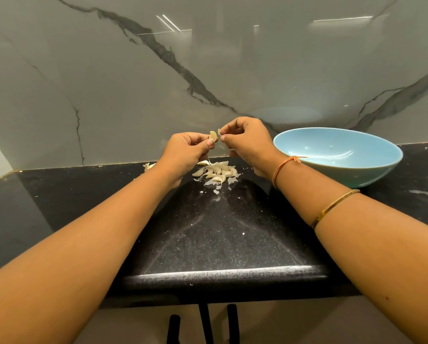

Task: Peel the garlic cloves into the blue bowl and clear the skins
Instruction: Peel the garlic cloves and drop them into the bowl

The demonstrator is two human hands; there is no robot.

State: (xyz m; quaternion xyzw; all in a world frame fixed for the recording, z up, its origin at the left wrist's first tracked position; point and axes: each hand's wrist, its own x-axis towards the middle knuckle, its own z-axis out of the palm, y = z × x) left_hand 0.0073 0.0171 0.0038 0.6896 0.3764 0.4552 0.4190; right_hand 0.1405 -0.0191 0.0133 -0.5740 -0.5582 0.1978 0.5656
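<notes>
My left hand [186,151] pinches a pale garlic clove [213,136] between thumb and fingers, held above the counter. My right hand [245,140] is just to its right, thumb and forefinger pinching a thin piece of garlic skin [219,132] at the clove's side. Below the hands, a pile of garlic cloves and loose skins [217,172] lies on the black counter [220,232]. The blue bowl [371,170] stands to the right of the pile; it looks empty apart from small specks.
A few more skins [148,166] lie at the back of the counter, left of my left hand. A marble-look wall [158,70] rises right behind. The counter's front edge [220,271] is close to me, with dark handles [205,321] below.
</notes>
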